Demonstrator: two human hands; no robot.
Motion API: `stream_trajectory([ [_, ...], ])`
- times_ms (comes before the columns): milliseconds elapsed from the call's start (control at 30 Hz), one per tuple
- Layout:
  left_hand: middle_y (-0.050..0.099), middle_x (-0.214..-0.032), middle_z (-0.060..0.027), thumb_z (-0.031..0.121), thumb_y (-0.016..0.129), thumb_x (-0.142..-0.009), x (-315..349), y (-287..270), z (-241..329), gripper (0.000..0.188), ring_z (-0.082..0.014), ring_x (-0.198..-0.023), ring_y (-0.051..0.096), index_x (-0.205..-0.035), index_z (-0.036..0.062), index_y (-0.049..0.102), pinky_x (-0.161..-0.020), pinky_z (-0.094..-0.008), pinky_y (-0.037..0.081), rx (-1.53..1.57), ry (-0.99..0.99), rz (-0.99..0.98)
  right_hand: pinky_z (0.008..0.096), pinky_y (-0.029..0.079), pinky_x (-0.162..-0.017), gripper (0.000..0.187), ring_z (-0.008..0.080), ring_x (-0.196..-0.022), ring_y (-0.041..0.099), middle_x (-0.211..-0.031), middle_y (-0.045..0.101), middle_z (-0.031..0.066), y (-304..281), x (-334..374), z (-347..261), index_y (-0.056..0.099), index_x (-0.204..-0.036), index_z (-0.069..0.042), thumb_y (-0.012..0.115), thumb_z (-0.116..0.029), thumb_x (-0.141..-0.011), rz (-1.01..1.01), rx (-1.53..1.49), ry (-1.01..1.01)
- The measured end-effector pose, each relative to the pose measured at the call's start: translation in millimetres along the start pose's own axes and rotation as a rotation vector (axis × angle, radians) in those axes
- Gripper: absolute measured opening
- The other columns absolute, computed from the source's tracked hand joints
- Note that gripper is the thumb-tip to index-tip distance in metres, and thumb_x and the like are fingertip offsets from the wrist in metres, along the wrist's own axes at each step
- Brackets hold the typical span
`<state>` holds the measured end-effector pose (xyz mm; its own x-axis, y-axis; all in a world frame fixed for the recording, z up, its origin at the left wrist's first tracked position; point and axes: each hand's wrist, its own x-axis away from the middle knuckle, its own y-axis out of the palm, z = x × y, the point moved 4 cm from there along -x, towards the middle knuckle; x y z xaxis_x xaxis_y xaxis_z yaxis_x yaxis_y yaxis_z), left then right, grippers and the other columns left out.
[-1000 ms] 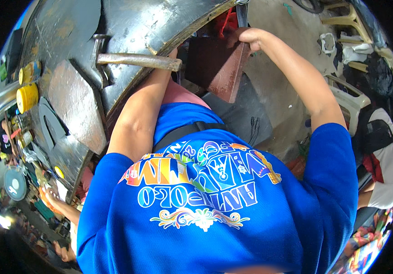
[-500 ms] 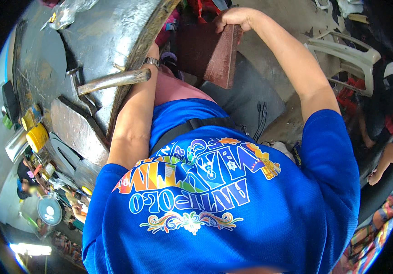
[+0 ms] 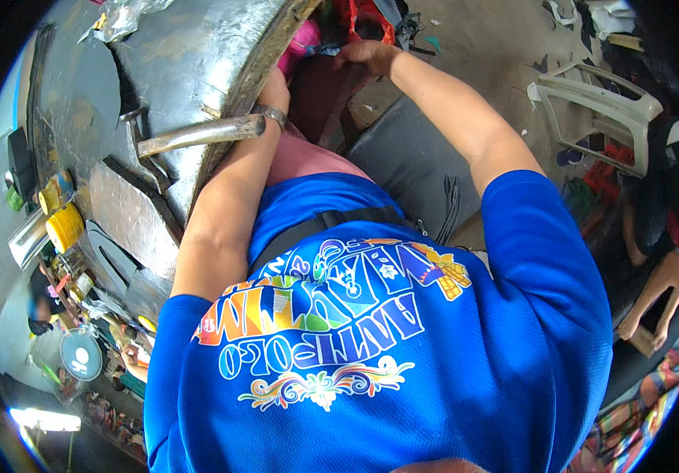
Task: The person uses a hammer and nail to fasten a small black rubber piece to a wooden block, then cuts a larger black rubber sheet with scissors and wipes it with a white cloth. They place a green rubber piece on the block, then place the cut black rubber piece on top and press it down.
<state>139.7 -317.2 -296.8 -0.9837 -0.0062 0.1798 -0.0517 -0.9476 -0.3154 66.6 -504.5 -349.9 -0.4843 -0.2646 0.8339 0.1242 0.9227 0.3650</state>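
Note:
A thick reddish-brown board (image 3: 319,88) is low beside the table, above my lap. My right hand (image 3: 367,57) is bent over its far edge, fingers closed on it. My left hand (image 3: 275,88), wearing a metal watch, is at the board's left side, close under the table edge. Its fingers are hidden, so I cannot see whether it grips the board. Next to my left forearm a hammer (image 3: 197,135) with a worn wooden handle lies on the dark table (image 3: 189,55), its handle sticking out past the edge.
A grey flat slab (image 3: 130,205), yellow containers (image 3: 63,227) and clear plastic (image 3: 130,16) are on the table. A red bag (image 3: 371,31) is beyond my right hand. A black cushioned seat (image 3: 410,146) is beside me. At right stand a pale plastic chair (image 3: 599,118) and another person's arms (image 3: 658,303).
The board has moved down and left, toward the table's underside, and is tilted differently. My right hand has gone left and lower with it. My left hand has shifted slightly; the hammer stays put.

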Motion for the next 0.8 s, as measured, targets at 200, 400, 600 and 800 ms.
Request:
stream_trajectory([
  [200, 0.065, -0.118, -0.0035, 0.027, 0.054, -0.105, 75, 6, 79, 0.032, -0.0218, -0.12, 0.061, -0.121, 0.0025, 0.065, -0.105, -0.0356, 0.048, 0.228, -0.067, -0.545, 0.0593, 0.06, -0.079, 0.018, 0.0339, -0.089, 0.07, -0.097, 0.069, 0.0163, 12, -62, 13, 0.066, -0.101, -0.006, 0.066, -0.018, -0.087, -0.053, -0.104, -0.026],
  [400, 0.068, -0.122, -0.0137, 0.023, 0.065, -0.098, 168, -77, 213, 0.031, -0.0298, -0.119, 0.061, -0.121, 0.0029, 0.067, -0.104, -0.039, 0.046, -0.239, 0.105, -1.423, 0.0598, 0.061, -0.08, 0.016, 0.037, -0.091, 0.067, -0.099, 0.065, 0.016, 18, -64, 32, 0.065, -0.1, -0.005, 0.065, -0.015, -0.088, -0.083, -0.258, -0.041],
  [600, 0.07, -0.111, -0.0175, 0.006, 0.076, -0.084, 160, -168, 241, 0.029, -0.0353, -0.108, 0.068, -0.113, 0.0019, 0.069, -0.093, -0.0442, 0.055, -0.459, 0.412, -0.592, 0.0561, 0.061, -0.079, 0.017, 0.0346, -0.09, 0.067, -0.103, 0.066, 0.0147, 14, -69, 35, 0.067, -0.101, -0.005, 0.065, -0.017, -0.089, -0.112, -0.288, -0.105],
  [800, 0.067, -0.101, -0.011, 0.007, 0.081, -0.074, 167, -192, 219, 0.026, -0.0336, -0.1, 0.067, -0.099, 0.0099, 0.075, -0.085, -0.0452, 0.056, -0.705, 0.98, -0.399, 0.0517, 0.06, -0.079, 0.017, 0.0299, -0.091, 0.067, -0.104, 0.067, 0.0135, 33, -128, 39, 0.069, -0.097, -0.005, 0.064, -0.02, -0.09, -0.175, -0.39, -0.182],
])
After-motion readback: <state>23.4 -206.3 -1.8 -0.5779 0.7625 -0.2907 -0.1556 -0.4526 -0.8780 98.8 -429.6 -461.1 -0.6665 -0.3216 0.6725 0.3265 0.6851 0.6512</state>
